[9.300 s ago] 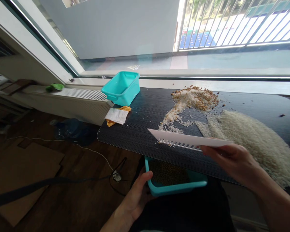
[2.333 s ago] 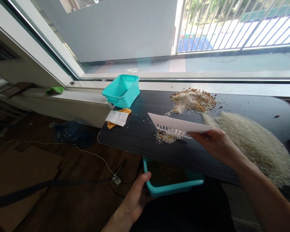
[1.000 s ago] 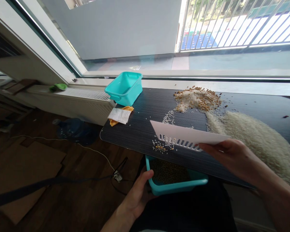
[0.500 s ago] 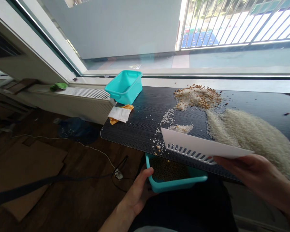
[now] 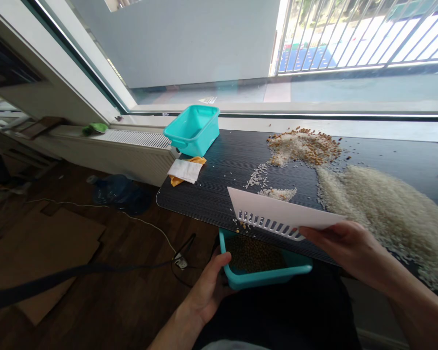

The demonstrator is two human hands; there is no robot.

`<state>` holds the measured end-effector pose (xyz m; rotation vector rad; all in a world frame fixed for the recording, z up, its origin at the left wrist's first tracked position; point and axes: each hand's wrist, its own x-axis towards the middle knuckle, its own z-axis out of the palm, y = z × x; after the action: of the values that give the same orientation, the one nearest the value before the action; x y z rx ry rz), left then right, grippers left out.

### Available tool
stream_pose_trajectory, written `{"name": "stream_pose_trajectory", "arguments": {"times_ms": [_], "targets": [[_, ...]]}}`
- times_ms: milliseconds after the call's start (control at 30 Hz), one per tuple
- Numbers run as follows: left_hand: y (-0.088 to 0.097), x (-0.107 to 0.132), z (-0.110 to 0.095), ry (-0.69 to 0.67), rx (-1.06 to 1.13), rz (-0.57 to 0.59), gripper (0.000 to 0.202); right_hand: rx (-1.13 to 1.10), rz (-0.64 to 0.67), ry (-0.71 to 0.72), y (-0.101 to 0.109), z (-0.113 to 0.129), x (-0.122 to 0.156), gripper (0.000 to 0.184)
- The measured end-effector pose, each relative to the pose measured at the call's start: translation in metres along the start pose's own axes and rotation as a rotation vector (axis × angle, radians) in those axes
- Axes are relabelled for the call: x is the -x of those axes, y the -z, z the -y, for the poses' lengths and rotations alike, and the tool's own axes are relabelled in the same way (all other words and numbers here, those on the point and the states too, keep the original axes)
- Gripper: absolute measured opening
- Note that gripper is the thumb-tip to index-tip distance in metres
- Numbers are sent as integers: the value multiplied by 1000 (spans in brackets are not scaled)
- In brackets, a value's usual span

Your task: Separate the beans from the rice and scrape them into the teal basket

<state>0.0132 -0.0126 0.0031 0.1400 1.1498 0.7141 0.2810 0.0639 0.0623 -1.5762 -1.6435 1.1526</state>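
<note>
At far left, a plastic jug (image 5: 122, 193) lies on the floor, below the bench (image 5: 204, 206) where a folded white paper (image 5: 185, 171) rests on a yellow cloth (image 5: 174, 181). A turquoise tub (image 5: 204, 141) sits just behind them.

Your left hand (image 5: 208, 287) grips the left end of a second tub (image 5: 272, 281), thumb over the rim, other fingers mostly out of sight. The tub, below the bench's near edge, holds brown grains (image 5: 257, 255); it looks stiff but weighted by its load, so the rim is likely the surest hold.

Above it, a white slotted card (image 5: 277, 206) leans over the bench, slots downward, beside a few stray grains (image 5: 243, 227); whether its edge touches is unclear. Thin and light, it probably flexes if pushed hard, and is best held at the solid end beyond the slots.

Beyond the card lies a mixed pile (image 5: 302, 146) of yellow-brown and white grains. Your right hand (image 5: 354, 245) pinches the card's right end between its fingers. A rice heap (image 5: 390, 214), loose and apt to slide, spreads at far right.
</note>
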Motion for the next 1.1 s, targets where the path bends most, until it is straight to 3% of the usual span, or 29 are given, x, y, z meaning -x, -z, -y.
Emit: {"name": "stream_pose_trajectory", "arguments": {"times_ms": [367, 633, 800, 1000, 1100], "targets": [[0, 3, -2, -9, -4, 1, 72, 6, 25, -31, 2, 10, 11, 40], [0, 4, -3, -6, -19, 0, 71, -9, 11, 13, -2, 10, 9, 39], [-1, 6, -4, -10, -10, 7, 69, -20, 75, 2, -4, 17, 9, 39], [0, 4, -3, -17, 6, -41, 63, -32, 24, 3, -12, 15, 2, 34], [2, 4, -2, -21, 9, -44, 62, -89, 94, 32, -17, 19, 0, 34]]}}
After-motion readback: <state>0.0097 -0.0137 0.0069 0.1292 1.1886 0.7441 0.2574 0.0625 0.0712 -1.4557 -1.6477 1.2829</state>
